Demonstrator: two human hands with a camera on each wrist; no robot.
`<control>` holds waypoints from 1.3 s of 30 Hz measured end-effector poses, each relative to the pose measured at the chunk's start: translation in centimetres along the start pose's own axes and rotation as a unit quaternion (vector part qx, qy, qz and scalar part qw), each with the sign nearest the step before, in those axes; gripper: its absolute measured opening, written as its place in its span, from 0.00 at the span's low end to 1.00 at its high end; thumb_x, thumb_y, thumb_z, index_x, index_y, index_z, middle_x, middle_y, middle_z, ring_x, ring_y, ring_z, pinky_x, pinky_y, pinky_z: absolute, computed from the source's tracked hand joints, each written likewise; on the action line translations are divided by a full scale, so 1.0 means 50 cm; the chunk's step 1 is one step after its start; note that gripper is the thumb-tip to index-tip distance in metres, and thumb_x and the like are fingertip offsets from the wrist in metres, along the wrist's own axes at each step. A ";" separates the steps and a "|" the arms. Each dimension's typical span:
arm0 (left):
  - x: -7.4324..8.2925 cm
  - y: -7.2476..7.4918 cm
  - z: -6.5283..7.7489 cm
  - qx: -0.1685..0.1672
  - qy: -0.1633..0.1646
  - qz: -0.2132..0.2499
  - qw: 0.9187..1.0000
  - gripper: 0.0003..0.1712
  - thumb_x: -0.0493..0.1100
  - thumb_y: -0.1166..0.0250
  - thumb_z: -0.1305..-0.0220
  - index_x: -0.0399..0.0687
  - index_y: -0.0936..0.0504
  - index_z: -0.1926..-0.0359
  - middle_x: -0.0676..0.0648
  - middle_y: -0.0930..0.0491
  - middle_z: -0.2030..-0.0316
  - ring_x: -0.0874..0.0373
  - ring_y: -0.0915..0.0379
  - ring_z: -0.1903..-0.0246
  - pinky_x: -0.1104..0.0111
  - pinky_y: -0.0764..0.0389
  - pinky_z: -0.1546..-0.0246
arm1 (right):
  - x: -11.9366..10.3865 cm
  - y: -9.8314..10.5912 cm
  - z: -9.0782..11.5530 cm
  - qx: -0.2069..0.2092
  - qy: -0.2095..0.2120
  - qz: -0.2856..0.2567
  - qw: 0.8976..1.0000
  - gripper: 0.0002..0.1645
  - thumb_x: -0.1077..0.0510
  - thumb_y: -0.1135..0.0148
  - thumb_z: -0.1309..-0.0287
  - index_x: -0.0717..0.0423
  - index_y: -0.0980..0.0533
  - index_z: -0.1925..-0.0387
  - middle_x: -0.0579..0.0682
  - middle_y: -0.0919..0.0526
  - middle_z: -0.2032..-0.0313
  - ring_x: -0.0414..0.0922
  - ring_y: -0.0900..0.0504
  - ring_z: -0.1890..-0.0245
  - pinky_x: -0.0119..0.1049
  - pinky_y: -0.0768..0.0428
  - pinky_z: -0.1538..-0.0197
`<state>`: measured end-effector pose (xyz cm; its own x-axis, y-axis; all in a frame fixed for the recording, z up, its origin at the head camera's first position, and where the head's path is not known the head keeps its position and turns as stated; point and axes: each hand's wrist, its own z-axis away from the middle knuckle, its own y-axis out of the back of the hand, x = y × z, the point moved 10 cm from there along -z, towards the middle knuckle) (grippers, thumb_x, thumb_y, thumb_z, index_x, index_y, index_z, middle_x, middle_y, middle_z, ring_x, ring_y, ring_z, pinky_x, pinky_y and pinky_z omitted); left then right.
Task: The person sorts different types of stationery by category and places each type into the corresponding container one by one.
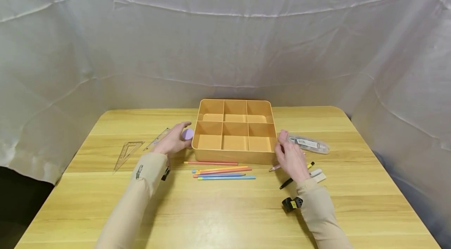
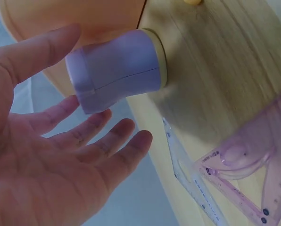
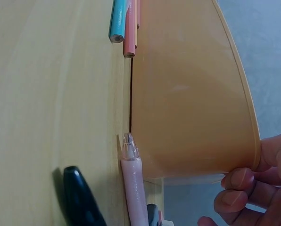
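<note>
An orange organizer box (image 1: 235, 156) with several compartments stands at the table's far side. My left hand (image 1: 174, 138) is around a small purple waisted cylinder (image 2: 121, 66) with a yellow base, which stands against the box's left side. Its thumb and fingers are spread, not closed on the cylinder. At the box's front right corner, my right hand (image 1: 291, 159) has curled fingers, and the thumb and index finger pinch the rim (image 3: 251, 117). A pink block (image 1: 283, 135) shows just beyond those fingers; whether they touch it, I cannot tell.
Several colored pencils (image 1: 225, 170) lie before the box. Left are a set square (image 1: 127, 151) and a ruler (image 1: 155, 139). Right are a clear case (image 1: 311, 145), a pink pen (image 3: 133, 188), a black marker (image 1: 286, 183) and a white block (image 1: 320, 177).
</note>
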<state>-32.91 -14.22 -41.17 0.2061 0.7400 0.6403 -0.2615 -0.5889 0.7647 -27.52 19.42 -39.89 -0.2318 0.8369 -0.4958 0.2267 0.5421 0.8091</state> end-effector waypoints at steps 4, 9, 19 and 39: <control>-0.003 -0.002 -0.012 -0.001 0.013 -0.004 1.000 0.38 0.36 0.36 0.33 0.31 0.41 0.27 0.25 0.33 0.34 0.33 0.31 0.38 0.44 0.27 0.35 | -0.002 0.004 0.000 0.003 0.004 0.001 1.000 0.13 0.65 0.52 0.31 0.60 0.27 0.73 0.48 0.35 0.85 0.40 0.40 0.87 0.30 0.42 0.83; -0.011 -0.003 -0.020 -0.002 0.020 -0.015 1.000 0.34 0.36 0.35 0.34 0.31 0.36 0.31 0.25 0.28 0.38 0.33 0.29 0.40 0.45 0.25 0.37 | -0.005 0.005 -0.002 0.003 0.010 0.001 1.000 0.13 0.65 0.52 0.31 0.59 0.29 0.75 0.48 0.36 0.86 0.40 0.40 0.87 0.30 0.43 0.83; -0.018 -0.002 -0.022 0.008 0.031 0.009 0.999 0.27 0.34 0.37 0.33 0.33 0.31 0.35 0.26 0.24 0.42 0.35 0.25 0.42 0.46 0.25 0.38 | -0.001 0.005 -0.001 0.005 0.006 0.000 1.000 0.13 0.65 0.52 0.31 0.60 0.27 0.73 0.48 0.35 0.85 0.40 0.40 0.87 0.30 0.43 0.83; -0.006 0.100 -0.022 0.115 0.053 0.057 0.990 0.33 0.39 0.40 0.28 0.32 0.39 0.28 0.25 0.29 0.37 0.32 0.29 0.38 0.45 0.24 0.37 | -0.003 0.001 0.001 0.004 0.012 -0.009 1.000 0.13 0.65 0.50 0.31 0.62 0.25 0.72 0.47 0.35 0.87 0.39 0.40 0.88 0.29 0.42 0.84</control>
<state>-35.32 -17.02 -37.60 0.0835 0.6880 0.7209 -0.0530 -0.7193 0.6927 -27.43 19.34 -39.78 -0.2579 0.8254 -0.5022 0.2292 0.5573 0.7981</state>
